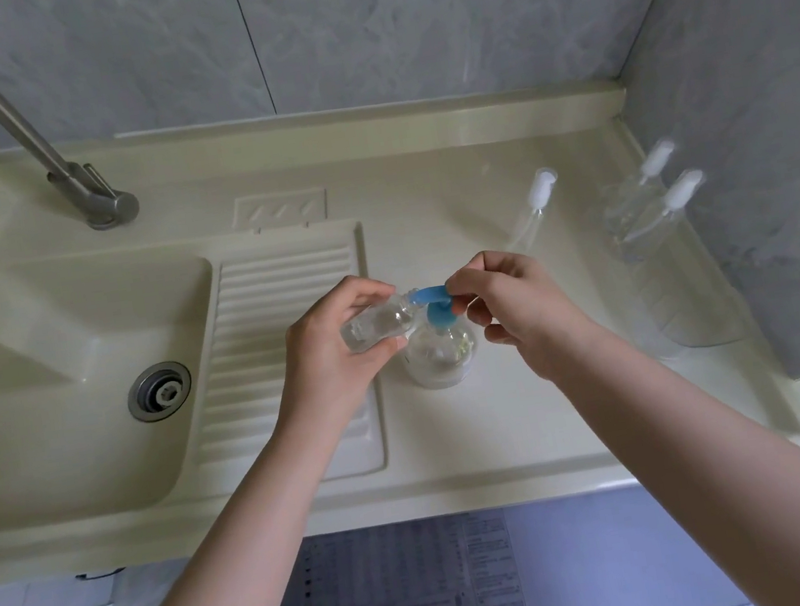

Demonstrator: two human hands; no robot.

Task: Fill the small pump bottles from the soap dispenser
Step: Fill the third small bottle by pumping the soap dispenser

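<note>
Bottle, gripped tilted in left hand, mouth meets dispenser spout; right hand pinches pump.

A brushed grey metal faucet is gleaming dully; the cream moulded countertop is looking smooth and glossy; the small clear plastic bottle is shining.

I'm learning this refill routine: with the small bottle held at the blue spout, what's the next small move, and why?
Probably press the blue pump down with the right hand. The left hand holds the small bottle tilted, its open neck at the spout tip, and the right hand's fingers are already on the pump head of the dispenser. The bottle looks mostly empty, though its clear plastic makes that hard to judge.
</note>
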